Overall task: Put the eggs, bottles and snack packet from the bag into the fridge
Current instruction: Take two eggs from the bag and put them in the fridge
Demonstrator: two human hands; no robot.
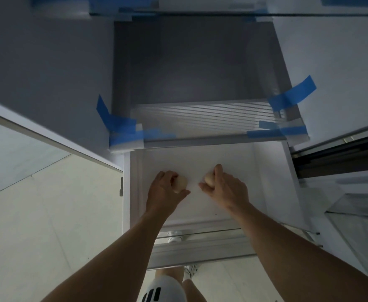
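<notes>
I look down into the open fridge. My left hand [164, 189] grips a pale egg [181, 183] just above the white floor of a pulled-out drawer [265, 182]. My right hand [226, 188] grips a second egg [209, 179] close beside it, a small gap between the two eggs. Both hands hover low over the drawer's middle. The bag, the bottles and the snack packet are not in view.
Above the drawer a glass shelf [202, 118] is fixed with blue tape [292, 94] and foam blocks [126, 143] at both corners. The fridge door [353, 214] stands open at the right. A pale tiled floor [48, 225] lies at the left, my legs below.
</notes>
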